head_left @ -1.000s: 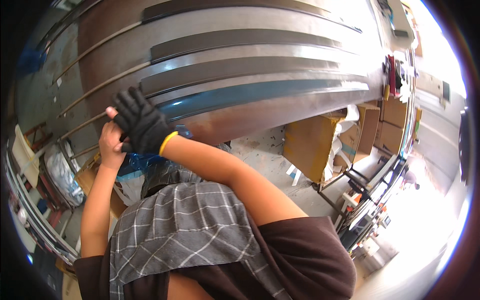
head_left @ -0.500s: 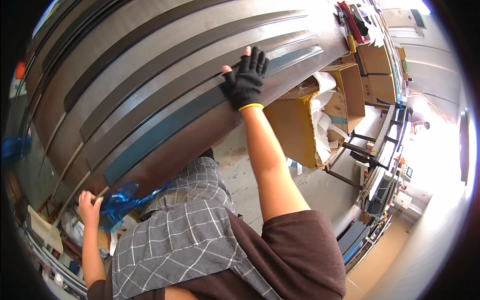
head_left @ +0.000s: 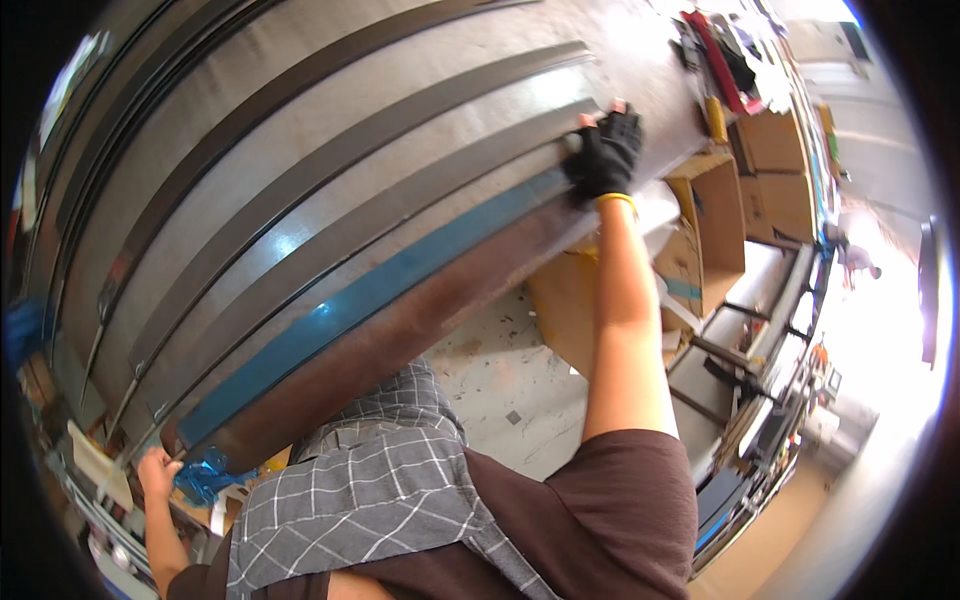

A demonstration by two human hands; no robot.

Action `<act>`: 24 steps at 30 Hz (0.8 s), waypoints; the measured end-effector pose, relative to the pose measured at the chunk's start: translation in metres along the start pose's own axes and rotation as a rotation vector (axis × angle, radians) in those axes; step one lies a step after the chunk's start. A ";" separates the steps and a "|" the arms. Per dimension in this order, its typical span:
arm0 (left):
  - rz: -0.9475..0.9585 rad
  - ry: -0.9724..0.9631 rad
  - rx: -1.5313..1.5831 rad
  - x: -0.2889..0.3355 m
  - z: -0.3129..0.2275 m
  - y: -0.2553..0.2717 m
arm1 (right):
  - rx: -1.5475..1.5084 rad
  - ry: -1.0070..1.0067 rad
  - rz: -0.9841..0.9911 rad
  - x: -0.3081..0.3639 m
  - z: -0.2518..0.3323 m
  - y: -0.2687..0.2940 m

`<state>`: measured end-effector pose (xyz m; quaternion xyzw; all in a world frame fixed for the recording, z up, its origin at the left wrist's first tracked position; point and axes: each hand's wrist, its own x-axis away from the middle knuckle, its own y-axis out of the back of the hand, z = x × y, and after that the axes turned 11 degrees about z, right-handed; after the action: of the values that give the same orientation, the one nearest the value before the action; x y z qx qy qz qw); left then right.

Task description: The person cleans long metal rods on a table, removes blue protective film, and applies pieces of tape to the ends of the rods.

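Observation:
Long dark curved strips lie side by side on a metal-topped table. The nearest strip (head_left: 330, 315) has a shiny blue face. At its right end rests my right hand (head_left: 603, 155), in a black glove with the thumb and one fingertip bare; its fingers stretch out over the strip's end and hide it. My bare left hand (head_left: 157, 474) is at the lower left, past the strip's left end. Its fingers are curled closed, and what they grip is too small to make out. Crumpled blue film (head_left: 205, 478) sits just right of that hand.
Below the table's right side stands a cardboard box (head_left: 715, 215) with white paper scraps. More cartons (head_left: 775, 160) are stacked behind it. A red-and-black item (head_left: 718, 55) and a yellow handle (head_left: 716, 120) lie at the table's far right. Metal frames (head_left: 730, 350) stand at the right.
My right hand has slid right along the blue strip to its end. My left hand has dropped lower and slightly left. The view has shifted, and more of the blue face shows.

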<state>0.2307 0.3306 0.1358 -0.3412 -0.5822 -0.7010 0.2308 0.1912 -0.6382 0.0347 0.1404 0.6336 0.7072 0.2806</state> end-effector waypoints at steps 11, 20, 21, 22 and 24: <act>-0.127 -0.056 0.115 -0.017 -0.028 -0.009 | 0.316 0.160 -0.010 -0.001 -0.014 -0.012; -0.359 -0.263 0.240 -0.055 -0.156 -0.051 | -0.064 0.589 0.231 0.164 0.170 -0.064; -0.392 -0.282 0.263 -0.059 -0.167 -0.056 | -0.143 0.659 0.252 0.184 0.196 -0.067; -0.444 -0.314 0.272 -0.064 -0.182 -0.061 | -0.218 0.723 0.274 0.202 0.223 -0.068; -0.478 -0.325 0.335 -0.070 -0.209 -0.068 | -0.294 0.842 0.369 0.237 0.276 -0.067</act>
<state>0.1847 0.1367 0.0199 -0.2593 -0.7822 -0.5662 0.0169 0.1678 -0.2737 -0.0240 -0.0891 0.5499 0.8227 -0.1135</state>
